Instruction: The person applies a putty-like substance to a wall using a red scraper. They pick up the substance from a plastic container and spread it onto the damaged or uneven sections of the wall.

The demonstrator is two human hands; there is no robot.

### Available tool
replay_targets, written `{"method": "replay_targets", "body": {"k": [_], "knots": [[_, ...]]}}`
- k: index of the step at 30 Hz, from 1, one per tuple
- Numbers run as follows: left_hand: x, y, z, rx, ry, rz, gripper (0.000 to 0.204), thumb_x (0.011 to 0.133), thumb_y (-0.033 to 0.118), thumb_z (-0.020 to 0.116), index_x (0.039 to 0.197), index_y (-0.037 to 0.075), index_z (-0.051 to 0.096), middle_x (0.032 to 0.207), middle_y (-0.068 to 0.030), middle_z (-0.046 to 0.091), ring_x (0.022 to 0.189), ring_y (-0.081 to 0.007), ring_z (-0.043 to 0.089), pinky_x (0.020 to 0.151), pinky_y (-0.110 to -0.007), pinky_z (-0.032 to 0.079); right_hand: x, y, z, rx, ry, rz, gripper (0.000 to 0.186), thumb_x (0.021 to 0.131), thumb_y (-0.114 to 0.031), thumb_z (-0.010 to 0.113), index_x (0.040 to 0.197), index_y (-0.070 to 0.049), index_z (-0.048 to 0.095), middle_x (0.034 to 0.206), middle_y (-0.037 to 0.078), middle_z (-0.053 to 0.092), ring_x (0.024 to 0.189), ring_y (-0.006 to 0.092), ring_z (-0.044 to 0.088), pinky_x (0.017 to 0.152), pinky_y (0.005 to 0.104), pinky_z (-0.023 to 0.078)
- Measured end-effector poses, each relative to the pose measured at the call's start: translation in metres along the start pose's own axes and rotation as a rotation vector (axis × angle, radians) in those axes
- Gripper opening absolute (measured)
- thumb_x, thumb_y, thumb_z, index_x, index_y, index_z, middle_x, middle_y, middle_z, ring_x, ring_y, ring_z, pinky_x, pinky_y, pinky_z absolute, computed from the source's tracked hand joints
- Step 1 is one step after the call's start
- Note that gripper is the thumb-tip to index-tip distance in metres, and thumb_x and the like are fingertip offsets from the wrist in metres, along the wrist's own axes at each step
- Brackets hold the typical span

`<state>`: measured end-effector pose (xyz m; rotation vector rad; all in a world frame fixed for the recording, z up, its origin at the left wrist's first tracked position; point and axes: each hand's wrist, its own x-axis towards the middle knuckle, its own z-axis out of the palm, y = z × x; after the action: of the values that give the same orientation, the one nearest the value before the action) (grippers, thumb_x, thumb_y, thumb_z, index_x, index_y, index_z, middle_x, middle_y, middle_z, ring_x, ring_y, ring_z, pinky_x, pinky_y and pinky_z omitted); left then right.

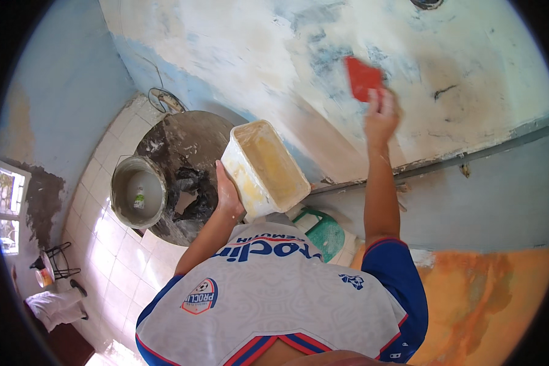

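My left hand (227, 190) grips a rectangular white plastic tub (248, 174) by its near left side, tilted so that its mouth faces up and right. Yellowish-white residue coats the tub's inner walls. Stretched out to the upper right, my right hand (381, 114) pinches a red flat scraper (363, 79) by its lower edge. The scraper's blade lies at the wall (323, 46), which carries patchy white filler over blue paint; whether it touches the surface I cannot tell.
A round, stained table (192, 137) stands at left, bearing a bucket (117, 194) and crumpled black plastic (204, 198). Below the tub is a green stool (326, 238). A ledge (445, 160) crosses the wall. Pale floor tiles (113, 244) and a black metal stand (64, 261) lie far left.
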<state>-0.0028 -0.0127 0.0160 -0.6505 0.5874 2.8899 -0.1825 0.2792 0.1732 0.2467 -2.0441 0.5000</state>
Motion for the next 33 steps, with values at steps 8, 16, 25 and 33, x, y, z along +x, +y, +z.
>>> {"method": "replay_targets", "body": {"k": [8,16,25,33], "knots": [[0.001,0.005,0.005,0.051,0.039,-0.037,0.079,0.106,0.069,0.023,0.155,0.009,0.041,0.151,-0.0141,0.053,0.135,-0.0333,0.056,0.114,-0.048,0.045,-0.015,0.003,0.019,-0.026,-0.244,-0.028,0.025,0.096,-0.027,0.072,0.111,-0.007,0.072,0.098,0.015,0.076,0.084,0.0367,0.072,0.076,0.0399,0.056],[-0.007,0.009,-0.005,-0.006,0.035,-0.049,0.077,0.106,0.067,0.023,0.155,0.01,0.041,0.151,-0.0126,0.054,0.136,-0.0325,0.055,0.114,-0.047,0.045,-0.019,-0.013,0.024,0.155,-0.145,0.029,0.028,0.097,-0.03,0.072,0.111,-0.006,0.073,0.093,0.014,0.075,0.082,0.0302,0.073,0.078,0.0408,0.056],[-0.02,0.016,-0.029,-0.004,0.029,0.038,0.074,0.108,0.063,0.024,0.154,0.008,0.042,0.151,-0.0119,0.054,0.135,-0.0306,0.055,0.114,-0.044,0.044,-0.009,-0.047,0.029,0.384,0.22,0.307,0.023,0.099,-0.025,0.071,0.108,-0.004,0.072,0.09,0.013,0.075,0.076,0.0237,0.071,0.068,0.0356,0.055],[-0.028,0.036,-0.021,0.0,-0.005,0.114,0.074,0.108,0.063,0.024,0.155,0.01,0.042,0.151,-0.0122,0.054,0.136,-0.0313,0.054,0.115,-0.045,0.043,0.011,0.005,0.032,0.274,0.235,0.208,0.021,0.101,-0.016,0.069,0.114,0.0,0.066,0.1,0.011,0.074,0.077,0.0176,0.066,0.07,0.0323,0.055]]}}
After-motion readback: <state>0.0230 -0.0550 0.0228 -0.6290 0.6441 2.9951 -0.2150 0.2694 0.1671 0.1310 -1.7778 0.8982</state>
